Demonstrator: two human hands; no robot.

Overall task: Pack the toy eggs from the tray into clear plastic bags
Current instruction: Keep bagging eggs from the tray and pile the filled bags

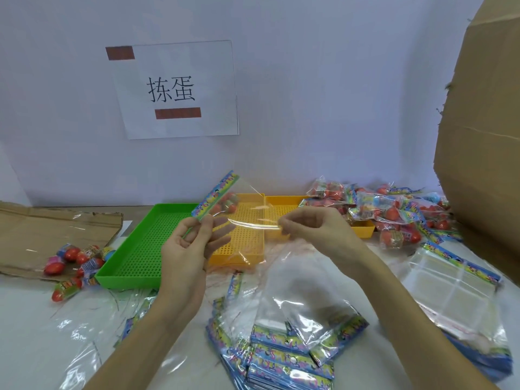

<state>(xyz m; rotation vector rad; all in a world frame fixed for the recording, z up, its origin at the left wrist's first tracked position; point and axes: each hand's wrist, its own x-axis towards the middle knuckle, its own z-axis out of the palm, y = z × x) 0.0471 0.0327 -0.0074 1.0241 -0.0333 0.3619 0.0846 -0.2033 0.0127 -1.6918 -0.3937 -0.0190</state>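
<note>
At the centre of the frame you hold a clear plastic bag [242,220] between both hands, above the trays. Your left hand [187,246] pinches its printed header strip with thumb and fingers curled, and your right hand [306,229] pinches the bag's opposite edge. Behind the bag sit a green tray [135,249] and a yellow tray [247,243]. Loose toy eggs [76,260] lie at the left edge beside the green tray, filled bags [388,212] are heaped at the right, and empty bags [287,353] are stacked at the bottom centre.
</note>
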